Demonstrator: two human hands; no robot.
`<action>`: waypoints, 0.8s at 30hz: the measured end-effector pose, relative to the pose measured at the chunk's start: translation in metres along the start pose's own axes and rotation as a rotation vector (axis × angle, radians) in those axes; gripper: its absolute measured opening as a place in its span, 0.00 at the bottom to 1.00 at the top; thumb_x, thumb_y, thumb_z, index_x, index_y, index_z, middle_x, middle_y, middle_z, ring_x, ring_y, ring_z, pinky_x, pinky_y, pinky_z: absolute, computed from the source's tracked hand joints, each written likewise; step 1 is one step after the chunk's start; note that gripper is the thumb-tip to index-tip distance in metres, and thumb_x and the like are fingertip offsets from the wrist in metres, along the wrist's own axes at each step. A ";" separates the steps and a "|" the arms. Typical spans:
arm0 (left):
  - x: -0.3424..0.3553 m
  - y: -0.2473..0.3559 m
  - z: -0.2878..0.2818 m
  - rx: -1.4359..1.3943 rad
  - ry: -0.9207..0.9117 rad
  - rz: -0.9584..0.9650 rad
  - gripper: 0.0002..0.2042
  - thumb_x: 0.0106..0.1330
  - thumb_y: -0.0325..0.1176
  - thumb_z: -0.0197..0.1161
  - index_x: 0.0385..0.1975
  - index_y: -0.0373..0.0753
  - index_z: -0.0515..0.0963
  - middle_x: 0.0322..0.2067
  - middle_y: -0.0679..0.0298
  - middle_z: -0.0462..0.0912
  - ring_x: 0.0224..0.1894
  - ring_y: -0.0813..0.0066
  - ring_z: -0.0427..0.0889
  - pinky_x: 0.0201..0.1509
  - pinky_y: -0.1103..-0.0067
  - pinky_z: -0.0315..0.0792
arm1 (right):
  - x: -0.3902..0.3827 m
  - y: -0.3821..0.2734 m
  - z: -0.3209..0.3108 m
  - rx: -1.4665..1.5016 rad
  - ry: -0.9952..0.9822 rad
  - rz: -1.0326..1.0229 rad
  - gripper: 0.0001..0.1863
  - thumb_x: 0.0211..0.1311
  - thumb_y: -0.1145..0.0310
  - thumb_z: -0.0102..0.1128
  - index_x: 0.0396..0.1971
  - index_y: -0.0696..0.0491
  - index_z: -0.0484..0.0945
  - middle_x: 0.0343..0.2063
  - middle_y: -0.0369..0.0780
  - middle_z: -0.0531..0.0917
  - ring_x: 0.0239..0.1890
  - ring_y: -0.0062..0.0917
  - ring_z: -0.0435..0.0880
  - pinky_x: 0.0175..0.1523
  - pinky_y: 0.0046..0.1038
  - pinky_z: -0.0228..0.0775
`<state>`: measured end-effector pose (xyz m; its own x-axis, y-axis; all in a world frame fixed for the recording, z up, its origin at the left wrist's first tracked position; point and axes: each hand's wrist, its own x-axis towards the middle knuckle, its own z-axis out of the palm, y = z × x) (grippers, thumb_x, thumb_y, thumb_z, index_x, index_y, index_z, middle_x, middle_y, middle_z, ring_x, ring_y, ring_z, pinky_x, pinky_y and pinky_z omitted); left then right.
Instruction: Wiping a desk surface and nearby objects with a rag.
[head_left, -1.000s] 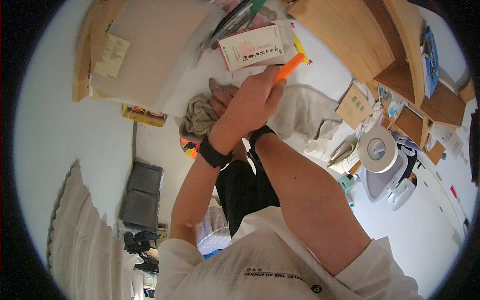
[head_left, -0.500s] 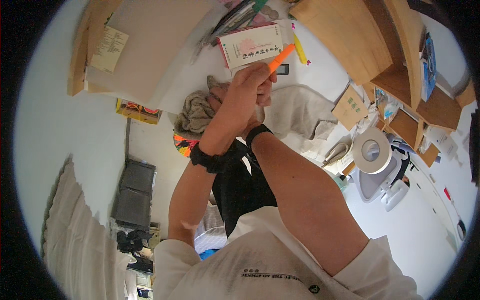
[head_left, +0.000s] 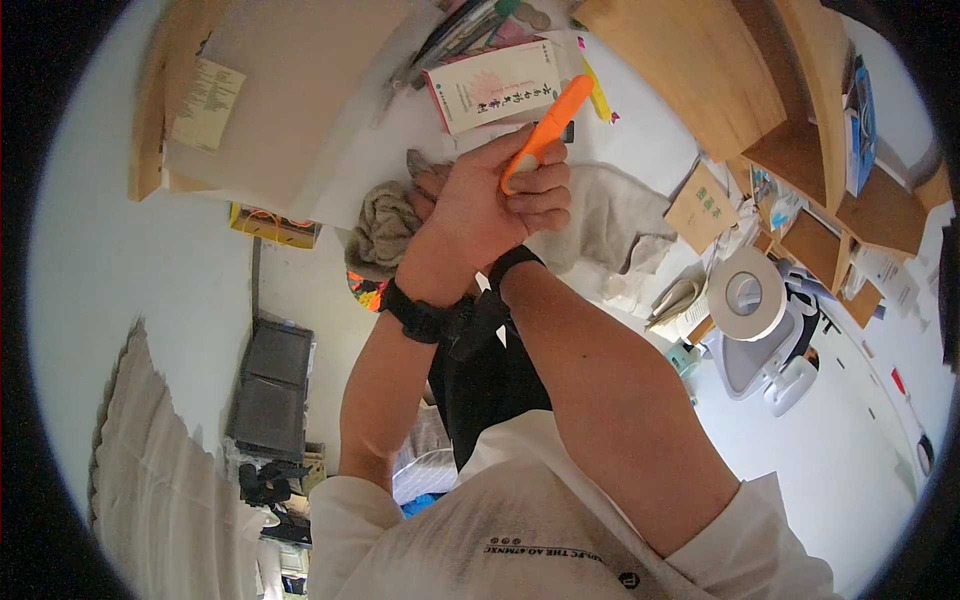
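My arms cross at the wrists, with my left hand [head_left: 480, 205] lying over my right. The left fingers are curled round a slim orange handle-shaped tool [head_left: 558, 122]; its rounded end points up and to the right, and any working end is hidden. Most of my right hand [head_left: 430, 187] is covered by the left. Its visible fingers are sunk in the folds of a bunched grey-brown cloth [head_left: 383, 232]. Beneath the cloth a brightly patterned round thing [head_left: 365, 290] peeks out. Each wrist wears a black band.
Beyond my hands a white and red box [head_left: 497, 88] and a yellow pen-like thing [head_left: 598, 95] lie on the white desk [head_left: 355, 150]. A pale cloth [head_left: 590, 215] spreads to the right. Wooden shelves [head_left: 690, 70] rise at the right, above a large tape roll [head_left: 746, 294].
My left hand has turned so that its back and curled fingers show more. The orange tool has swung more upright, with more of its length in sight. The cloth stays beside my hands.
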<state>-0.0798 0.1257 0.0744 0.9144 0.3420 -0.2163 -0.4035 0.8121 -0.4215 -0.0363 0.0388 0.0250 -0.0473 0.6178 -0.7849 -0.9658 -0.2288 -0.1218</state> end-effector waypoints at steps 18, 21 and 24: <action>-0.011 -0.003 0.007 0.074 -0.046 0.102 0.20 0.76 0.43 0.38 0.48 0.32 0.70 0.07 0.76 0.54 0.09 0.86 0.51 0.20 0.85 0.54 | 0.012 0.008 -0.020 0.071 -0.144 0.051 0.29 0.70 0.52 0.39 0.64 0.53 0.52 0.64 0.45 0.60 0.68 0.37 0.58 0.71 0.43 0.52; -0.009 -0.004 0.009 0.100 -0.073 0.086 0.20 0.76 0.44 0.37 0.48 0.34 0.70 0.07 0.75 0.55 0.09 0.86 0.51 0.20 0.85 0.54 | 0.014 0.008 -0.022 0.085 -0.169 0.057 0.29 0.70 0.52 0.39 0.65 0.53 0.52 0.64 0.45 0.60 0.68 0.37 0.58 0.71 0.43 0.52; -0.006 -0.007 0.013 0.141 -0.034 0.118 0.19 0.76 0.45 0.39 0.47 0.35 0.70 0.09 0.76 0.55 0.10 0.86 0.51 0.20 0.85 0.53 | 0.008 0.002 -0.028 0.097 -0.193 0.070 0.29 0.70 0.52 0.39 0.65 0.52 0.52 0.64 0.45 0.60 0.68 0.37 0.57 0.71 0.42 0.51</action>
<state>-0.0819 0.1240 0.0899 0.8624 0.4530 -0.2260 -0.5020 0.8227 -0.2666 -0.0316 0.0227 0.0016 -0.1538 0.7374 -0.6577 -0.9781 -0.2082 -0.0047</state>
